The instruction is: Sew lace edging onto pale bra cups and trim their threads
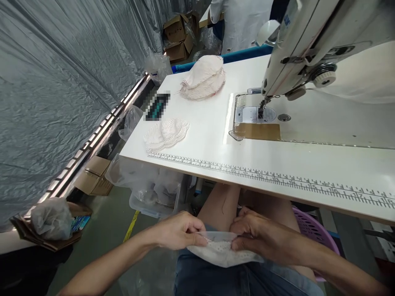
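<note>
Over my lap, a white lace fabric piece [220,254] with a sheer, translucent upper edge is stretched between both hands. My left hand [180,231] pinches its left end between thumb and curled fingers. At the right part of the edge, my right hand [257,233] grips it the same way, thumb on the near side. Beyond them on the white sewing table lie a small lace-edged fabric piece [166,133] and a larger pile of pale pink fabric [204,78]. The fingertips behind the cloth are hidden.
A sewing machine [296,53] stands on the table's right side, above its needle plate [256,115]. A printed ruler [262,174] runs along the near edge. Below are a clear plastic bin [154,209] and a purple basket [317,234]. A person in white [245,24] stands behind.
</note>
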Action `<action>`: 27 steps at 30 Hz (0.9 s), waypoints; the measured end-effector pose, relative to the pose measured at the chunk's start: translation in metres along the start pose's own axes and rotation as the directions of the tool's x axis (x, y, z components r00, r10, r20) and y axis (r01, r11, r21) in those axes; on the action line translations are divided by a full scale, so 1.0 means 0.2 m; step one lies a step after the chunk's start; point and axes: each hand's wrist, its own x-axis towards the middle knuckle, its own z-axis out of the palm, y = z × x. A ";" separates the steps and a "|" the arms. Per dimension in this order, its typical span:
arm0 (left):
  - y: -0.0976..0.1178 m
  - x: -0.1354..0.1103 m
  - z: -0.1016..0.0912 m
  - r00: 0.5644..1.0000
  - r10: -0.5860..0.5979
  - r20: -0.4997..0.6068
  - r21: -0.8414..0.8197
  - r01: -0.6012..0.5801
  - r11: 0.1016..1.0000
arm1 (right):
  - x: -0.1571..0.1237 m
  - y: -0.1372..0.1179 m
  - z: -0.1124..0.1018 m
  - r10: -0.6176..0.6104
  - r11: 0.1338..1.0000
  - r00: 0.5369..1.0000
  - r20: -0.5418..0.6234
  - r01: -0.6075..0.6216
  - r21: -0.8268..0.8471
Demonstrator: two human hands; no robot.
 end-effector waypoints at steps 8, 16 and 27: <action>0.02 0.15 0.12 0.916 -0.176 -0.361 -0.615 -0.092 0.783 | 0.03 -0.04 0.34 -0.510 0.636 0.796 -0.327 0.093 -0.766; 0.04 0.04 0.08 0.946 -0.152 -0.285 -0.569 -0.039 0.821 | 0.05 -0.02 0.16 -0.220 0.967 0.929 -0.299 0.167 -0.193; 0.08 0.12 0.07 0.972 0.101 -0.211 -0.053 -0.114 0.992 | -0.07 0.00 0.07 0.219 0.844 0.973 -0.073 -0.152 0.515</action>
